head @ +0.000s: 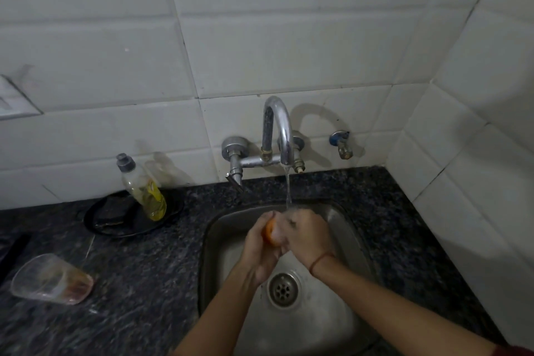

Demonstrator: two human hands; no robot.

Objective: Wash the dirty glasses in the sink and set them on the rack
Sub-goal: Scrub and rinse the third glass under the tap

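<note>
Both of my hands meet over the steel sink [332, 324] under a thin stream of water [288, 191] from the curved tap [278, 130]. My left hand [258, 254] wraps around a small orange and pale object [270, 233]. My right hand [307, 235] closes over its other side. Fingers hide most of that object, so I cannot tell whether it is a glass or a scrubber. A dirty clear glass [52, 279] with brownish residue lies on its side on the dark granite counter [144, 283], far left of the sink. No rack is in view.
A dish soap bottle [144, 188] with yellow liquid stands tilted on a black plate [115, 221] left of the tap. The drain [283, 287] sits in the sink's middle. A small valve [341, 144] juts from the tiled wall. The wall corner closes the right side.
</note>
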